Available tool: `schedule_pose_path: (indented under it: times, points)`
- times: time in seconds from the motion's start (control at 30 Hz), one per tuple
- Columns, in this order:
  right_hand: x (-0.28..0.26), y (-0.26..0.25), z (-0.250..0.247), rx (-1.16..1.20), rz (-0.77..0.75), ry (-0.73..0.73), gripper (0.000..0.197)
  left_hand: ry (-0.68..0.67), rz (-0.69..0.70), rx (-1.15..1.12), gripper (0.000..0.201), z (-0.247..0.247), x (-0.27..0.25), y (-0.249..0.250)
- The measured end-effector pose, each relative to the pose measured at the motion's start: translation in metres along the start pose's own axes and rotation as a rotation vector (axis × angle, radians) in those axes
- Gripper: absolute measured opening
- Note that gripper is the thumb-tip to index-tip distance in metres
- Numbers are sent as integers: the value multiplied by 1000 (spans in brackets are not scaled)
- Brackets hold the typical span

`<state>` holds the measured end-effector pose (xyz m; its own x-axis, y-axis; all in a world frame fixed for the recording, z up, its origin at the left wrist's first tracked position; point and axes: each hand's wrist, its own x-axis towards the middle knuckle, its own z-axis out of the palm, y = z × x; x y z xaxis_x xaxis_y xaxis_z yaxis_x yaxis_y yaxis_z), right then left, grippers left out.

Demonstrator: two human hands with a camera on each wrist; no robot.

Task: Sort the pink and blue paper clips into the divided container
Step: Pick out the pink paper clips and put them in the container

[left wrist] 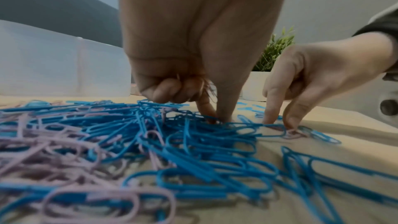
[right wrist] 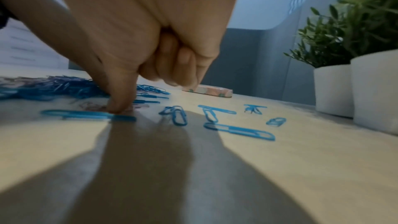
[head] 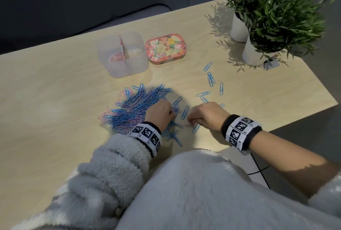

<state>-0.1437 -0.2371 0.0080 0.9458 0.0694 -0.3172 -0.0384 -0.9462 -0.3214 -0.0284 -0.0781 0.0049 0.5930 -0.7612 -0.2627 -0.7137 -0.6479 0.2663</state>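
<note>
Two hands are down on the worktop (head: 55,85). My left hand (head: 160,112) holds pink clips and pokes the big clip pile (head: 132,109). My right hand (head: 206,116) pinches a pink clip (left wrist: 291,134). Behind the pile sits the divided container (head: 123,55).

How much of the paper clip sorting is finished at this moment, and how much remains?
Done: some pink clips lie in the left compartment of the divided container; no blue ones are visible inside it.
In hand: the left hand holds gathered clips and picks in the mixed pile; the right hand presses on a pink clip.
Left: most of the pile and the scattered blue clips.
</note>
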Motion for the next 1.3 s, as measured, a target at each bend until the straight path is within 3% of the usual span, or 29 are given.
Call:
schedule_pose_path:
  times: [0.13,0.23,0.3,0.4,0.53,0.6,0.73,0.77,0.83,0.93,1.0,1.17,1.3]
  points:
    - [3,1,-5,-100,42,-22,16,-40,-21,-99,16,0,4,-7]
    - [2,1,2,-1,75,-20,11,-34,-13,-132,15,0,5,-11]
    - [1,7,7,273,129,49,10,-15,17,-168,15,0,4,-11]
    - [0,20,2,710,287,237,28,-15,52,-155,19,-1,4,-10]
    - [-3,25,-12,1231,423,246,15,-71,66,-141,20,-2,7,-9]
    - [-2,25,-18,1443,479,277,24,-94,69,-188,19,-4,8,-10]
    - [1,18,-27,1651,610,257,36,-81,5,-448,12,-14,7,-18]
    - [3,16,-25,1618,622,234,38,-77,-25,-508,14,-18,8,-21]
    - [6,13,-15,1322,567,214,41,-62,-79,-637,11,-24,10,-26]
    - [11,6,0,760,393,150,23,-41,-120,-843,11,-32,11,-30]
    - [13,0,5,563,368,88,17,-74,-141,-909,6,-35,10,-29]
    - [20,-13,3,401,310,50,8,-170,-234,-937,22,-33,19,-21]
    - [25,-12,-3,337,234,-29,9,-157,-79,-703,16,-26,24,-18]
